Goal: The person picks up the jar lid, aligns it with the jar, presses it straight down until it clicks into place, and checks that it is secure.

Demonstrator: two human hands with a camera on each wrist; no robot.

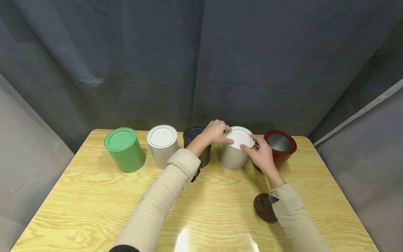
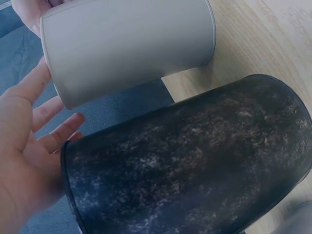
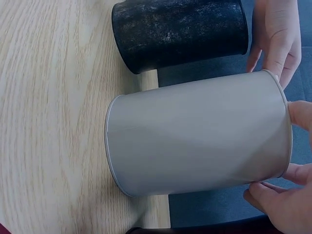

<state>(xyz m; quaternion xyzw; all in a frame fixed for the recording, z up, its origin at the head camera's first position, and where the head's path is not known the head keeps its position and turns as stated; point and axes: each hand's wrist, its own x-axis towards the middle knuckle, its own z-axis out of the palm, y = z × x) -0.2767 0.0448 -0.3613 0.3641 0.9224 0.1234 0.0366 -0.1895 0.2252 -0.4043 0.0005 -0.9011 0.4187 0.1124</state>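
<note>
A light grey can with a white lid stands right of centre at the table's back. My left hand holds the lid's left rim, thumb in front and fingers toward the back. On the opposite side, my right hand grips the rim with thumb and fingers. The lid sits flush on the can in the right wrist view. Just left stands a mottled black can, partly behind my left hand. An uncovered red can is beyond my right hand, and a dark red round lid lies partly under my right sleeve.
A green can and another white-lidded can stand at the back left of the wooden table. Dark curtains hang behind. Something dark, mostly hidden, shows between the held can and the red can.
</note>
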